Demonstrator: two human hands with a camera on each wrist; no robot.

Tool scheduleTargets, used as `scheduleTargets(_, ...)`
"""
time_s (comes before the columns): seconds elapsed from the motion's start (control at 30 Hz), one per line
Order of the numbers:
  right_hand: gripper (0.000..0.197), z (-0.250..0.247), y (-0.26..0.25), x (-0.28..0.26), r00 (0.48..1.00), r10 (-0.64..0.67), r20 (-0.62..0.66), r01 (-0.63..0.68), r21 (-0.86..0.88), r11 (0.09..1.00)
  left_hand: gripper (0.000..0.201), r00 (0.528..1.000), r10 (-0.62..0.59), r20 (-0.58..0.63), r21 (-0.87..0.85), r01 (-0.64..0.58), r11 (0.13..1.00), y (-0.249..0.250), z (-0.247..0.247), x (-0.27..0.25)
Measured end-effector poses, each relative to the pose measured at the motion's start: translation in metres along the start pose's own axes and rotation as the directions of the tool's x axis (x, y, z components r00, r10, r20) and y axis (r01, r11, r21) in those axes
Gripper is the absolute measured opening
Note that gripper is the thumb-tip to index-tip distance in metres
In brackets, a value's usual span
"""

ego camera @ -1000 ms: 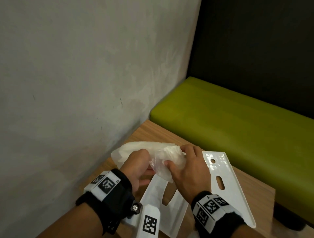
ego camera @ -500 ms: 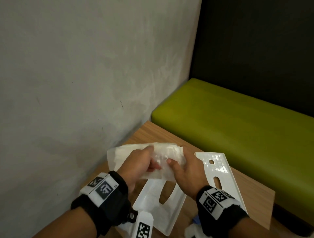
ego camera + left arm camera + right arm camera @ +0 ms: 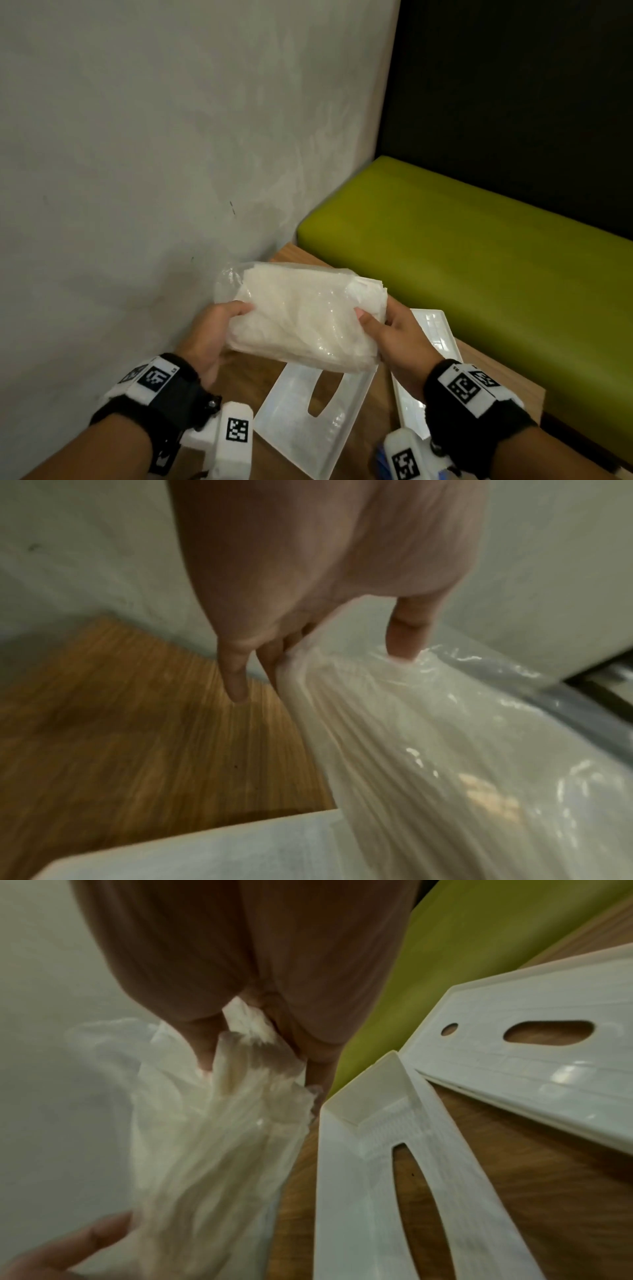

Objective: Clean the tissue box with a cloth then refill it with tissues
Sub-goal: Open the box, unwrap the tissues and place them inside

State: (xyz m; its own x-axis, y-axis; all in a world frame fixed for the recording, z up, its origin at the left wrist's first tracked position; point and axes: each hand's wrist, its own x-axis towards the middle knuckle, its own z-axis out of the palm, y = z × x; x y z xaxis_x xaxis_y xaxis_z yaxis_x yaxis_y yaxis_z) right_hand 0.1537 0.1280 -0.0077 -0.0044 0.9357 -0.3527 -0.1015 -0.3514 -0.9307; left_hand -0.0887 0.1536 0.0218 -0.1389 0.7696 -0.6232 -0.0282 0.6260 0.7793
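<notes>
Both hands hold a pack of white tissues in clear plastic wrap (image 3: 301,315) above the wooden table (image 3: 239,383). My left hand (image 3: 219,329) grips its left end, thumb on top and fingers under (image 3: 404,639). My right hand (image 3: 387,329) pinches the right end, where bare tissue edges (image 3: 246,1053) stick out of the wrap. Below the pack lies the white tissue box shell with its long slot (image 3: 308,421), open side up (image 3: 363,1191). The flat white back plate (image 3: 435,332) with mounting holes (image 3: 548,1031) lies to its right.
A grey wall (image 3: 137,171) runs close along the left. A green bench seat (image 3: 479,257) stands beyond the table's far edge, with a dark panel (image 3: 513,85) behind it. Something blue (image 3: 381,460) shows at the bottom beside my right wrist.
The tissue pack was bunched between my hands and is now spread flat and raised. My hands have moved apart to its two ends.
</notes>
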Motion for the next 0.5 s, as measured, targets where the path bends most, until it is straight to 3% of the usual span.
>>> scheduleTargets(0.07, 0.036, -0.002, 0.006, 0.002, 0.999, 0.04, -0.014, -0.04, 0.024, 0.999, 0.039, 1.0, 0.004, 0.007, -0.078, -0.003, 0.997, -0.001, 0.003, 0.004)
scheduleTargets(0.27, 0.07, -0.003, 0.019, 0.003, 0.985, 0.038, -0.169, -0.042, -0.018, 0.999, 0.046, 0.996, 0.046, 0.076, -0.192, -0.03, 0.981, -0.001, 0.008, 0.003)
scheduleTargets(0.4, 0.037, 0.001, 0.023, 0.005, 0.975, 0.073, -0.211, -0.097, -0.102, 0.99, 0.053, 0.992, 0.071, 0.102, -0.295, -0.038, 0.955, -0.002, 0.004, 0.003)
scheduleTargets(0.5, 0.037, 0.005, 0.023, 0.008, 0.963, 0.065, -0.262, -0.124, -0.214, 0.969, 0.049, 0.988, 0.078, 0.134, -0.285, -0.037, 0.958, -0.003, 0.005, 0.002)
